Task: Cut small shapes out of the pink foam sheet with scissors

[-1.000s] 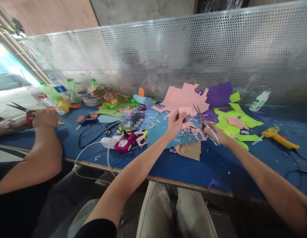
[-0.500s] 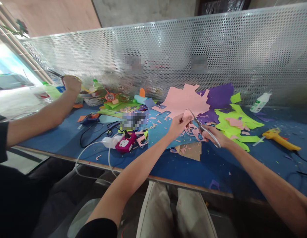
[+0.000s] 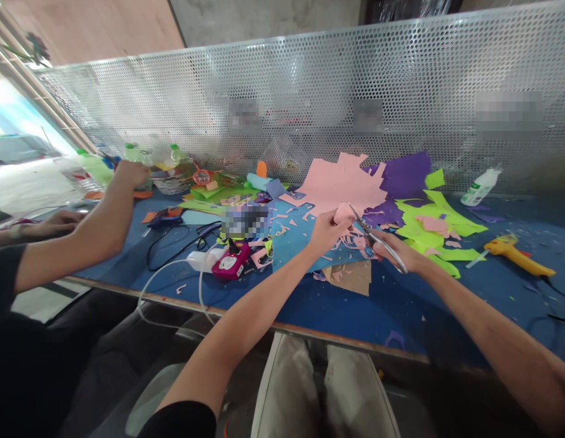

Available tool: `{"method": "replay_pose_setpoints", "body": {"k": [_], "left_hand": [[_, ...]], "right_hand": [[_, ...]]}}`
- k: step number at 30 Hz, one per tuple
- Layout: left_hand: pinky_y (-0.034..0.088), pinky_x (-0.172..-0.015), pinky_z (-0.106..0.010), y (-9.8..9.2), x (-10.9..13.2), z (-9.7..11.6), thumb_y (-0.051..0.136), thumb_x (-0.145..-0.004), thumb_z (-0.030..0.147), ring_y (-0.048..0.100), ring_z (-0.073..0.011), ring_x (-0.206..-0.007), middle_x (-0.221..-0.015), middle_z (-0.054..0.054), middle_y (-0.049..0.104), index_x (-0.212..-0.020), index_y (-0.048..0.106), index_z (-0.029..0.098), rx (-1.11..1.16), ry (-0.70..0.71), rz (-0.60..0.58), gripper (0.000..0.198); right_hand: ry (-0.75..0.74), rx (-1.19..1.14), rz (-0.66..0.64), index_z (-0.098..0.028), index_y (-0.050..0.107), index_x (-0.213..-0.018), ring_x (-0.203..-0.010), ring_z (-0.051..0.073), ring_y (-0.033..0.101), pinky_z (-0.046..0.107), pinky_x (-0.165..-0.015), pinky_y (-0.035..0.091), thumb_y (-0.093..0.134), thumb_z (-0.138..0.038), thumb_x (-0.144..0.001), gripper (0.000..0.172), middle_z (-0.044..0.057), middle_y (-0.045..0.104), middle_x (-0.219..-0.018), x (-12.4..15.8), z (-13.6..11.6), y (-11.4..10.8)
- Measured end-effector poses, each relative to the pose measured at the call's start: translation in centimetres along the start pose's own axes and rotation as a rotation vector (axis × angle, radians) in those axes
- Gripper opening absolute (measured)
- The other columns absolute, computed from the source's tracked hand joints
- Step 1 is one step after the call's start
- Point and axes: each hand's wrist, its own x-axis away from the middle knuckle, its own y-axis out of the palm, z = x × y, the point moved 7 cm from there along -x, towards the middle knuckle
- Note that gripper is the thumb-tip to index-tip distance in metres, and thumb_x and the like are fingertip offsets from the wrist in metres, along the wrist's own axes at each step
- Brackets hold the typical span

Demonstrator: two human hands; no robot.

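My left hand point(image 3: 330, 228) is closed on a small piece of pink paper point(image 3: 343, 213), held above the table. The fingers of my right hand point(image 3: 389, 249) are wrapped round a pair of scissors point(image 3: 367, 228), whose blades reach up to the right edge of that piece. Behind both hands lies a large pink sheet point(image 3: 339, 182) with a jagged, cut outline. Under them a blue sheet point(image 3: 291, 243) is strewn with pink scraps. The right hand hides part of the scissor handles.
A purple sheet point(image 3: 405, 176) and lime-green paper point(image 3: 464, 222) lie to the right, near a white bottle point(image 3: 481, 187) and a yellow glue gun point(image 3: 519, 254). A magenta power block point(image 3: 232, 261) with cables sits left. A co-worker's arm point(image 3: 95, 225) reaches over the table at far left.
The co-worker's raised hand with scissors has come down towards the basket, and their other hand now shows on the table. My hands, the pink piece and my scissors have barely moved.
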Motion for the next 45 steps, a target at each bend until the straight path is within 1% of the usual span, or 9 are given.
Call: {"method": "replay_pose_setpoints", "body": {"k": [5, 10, 14, 18, 25, 30, 35, 38, 45], "left_hand": [[0.026, -0.049, -0.025, 0.1, 0.2, 0.3, 0.065, -0.086, 0.043, 0.034, -0.0077, -0.048, -0.049, 0.002, 0.047, -0.063, 0.068, 0.013, 0.027, 0.001, -0.019, 0.039], [0.032, -0.052, -0.025, 0.2, 0.3, 0.4, 0.066, -0.087, 0.043, 0.04, -0.0082, -0.05, -0.051, 0.001, 0.051, -0.064, 0.068, 0.012, 0.074, 0.013, -0.016, 0.038], [0.032, -0.052, -0.024, 0.3, 0.2, 0.2, 0.066, -0.089, 0.043, 0.041, -0.0081, -0.05, -0.053, 0.0, 0.053, -0.066, 0.068, 0.013, 0.078, 0.02, -0.032, 0.038], [0.031, -0.051, -0.025, 0.3, 0.0, -0.3, 0.066, -0.089, 0.046, 0.04, -0.0077, -0.05, -0.055, -0.001, 0.055, -0.065, 0.068, 0.013, 0.074, 0.001, -0.037, 0.04], [0.034, -0.052, -0.025, 0.8, 0.0, -0.3, 0.068, -0.087, 0.048, 0.043, -0.0087, -0.052, -0.06, -0.004, 0.063, -0.071, 0.071, 0.012, 0.125, 0.009, -0.113, 0.039], [0.032, -0.051, -0.026, 0.8, 0.0, -0.5, 0.067, -0.088, 0.05, 0.04, -0.0076, -0.049, -0.061, -0.004, 0.063, -0.073, 0.072, 0.012, 0.123, -0.018, -0.125, 0.041], [0.038, -0.057, -0.025, 1.1, -0.1, -0.4, 0.069, -0.087, 0.05, 0.05, -0.0097, -0.056, -0.069, -0.006, 0.068, -0.073, 0.071, 0.012, 0.129, 0.021, -0.169, 0.04], [0.041, -0.061, -0.025, 1.3, -0.1, -0.2, 0.069, -0.087, 0.051, 0.054, -0.0107, -0.061, -0.07, -0.005, 0.068, -0.073, 0.071, 0.012, 0.108, 0.046, -0.206, 0.041], [0.048, -0.062, -0.025, 1.1, -0.3, -0.9, 0.067, -0.088, 0.055, 0.06, -0.0119, -0.062, -0.071, -0.007, 0.07, -0.077, 0.072, 0.012, 0.072, 0.039, -0.195, 0.045]], "right_hand": [[-0.011, 0.033, 0.038, -0.024, 0.055, -0.083, -0.051, 0.014, 0.05, 0.027, -0.048, 0.041, 0.044, -0.073, -0.087, 0.05, -0.003, 0.05, -0.063, 0.1, -0.8, 0.2], [-0.025, 0.05, 0.056, -0.024, 0.055, -0.085, -0.051, 0.014, 0.051, 0.028, -0.05, 0.043, 0.043, -0.073, -0.087, 0.05, -0.003, 0.052, -0.064, 0.2, -1.5, 0.2], [0.014, 0.037, 0.055, -0.025, 0.055, -0.08, -0.045, 0.014, 0.052, 0.027, -0.044, 0.04, 0.045, -0.075, -0.084, 0.052, -0.002, 0.053, -0.058, 0.3, -0.9, 0.1], [0.081, 0.044, 0.089, -0.025, 0.054, -0.074, -0.037, 0.013, 0.047, 0.025, -0.037, 0.033, 0.048, -0.079, -0.08, 0.054, -0.003, 0.05, -0.05, 0.2, 0.1, -0.2], [0.044, -0.011, 0.06, -0.025, 0.059, -0.083, -0.043, 0.015, 0.053, 0.027, -0.043, 0.043, 0.047, -0.078, -0.081, 0.054, -0.001, 0.056, -0.058, 0.2, -0.3, 0.1], [0.073, -0.015, 0.104, -0.025, 0.052, -0.07, -0.035, 0.013, 0.048, 0.026, -0.037, 0.035, 0.047, -0.079, -0.08, 0.055, -0.002, 0.051, -0.049, 0.2, -0.7, 0.3], [0.003, 0.001, 0.08, -0.025, 0.057, -0.083, -0.044, 0.014, 0.052, 0.027, -0.044, 0.041, 0.046, -0.077, -0.082, 0.053, -0.002, 0.055, -0.059, 0.0, -0.5, 0.4], [0.009, 0.01, 0.06, -0.026, 0.055, -0.081, -0.044, 0.015, 0.053, 0.028, -0.044, 0.044, 0.047, -0.075, -0.083, 0.05, -0.002, 0.054, -0.057, 0.0, 0.0, 0.3], [0.111, 0.016, 0.152, -0.025, 0.053, -0.067, -0.032, 0.013, 0.048, 0.023, -0.034, 0.032, 0.058, -0.063, -0.081, 0.041, -0.005, 0.049, -0.04, 0.0, -0.3, -0.2]]}}
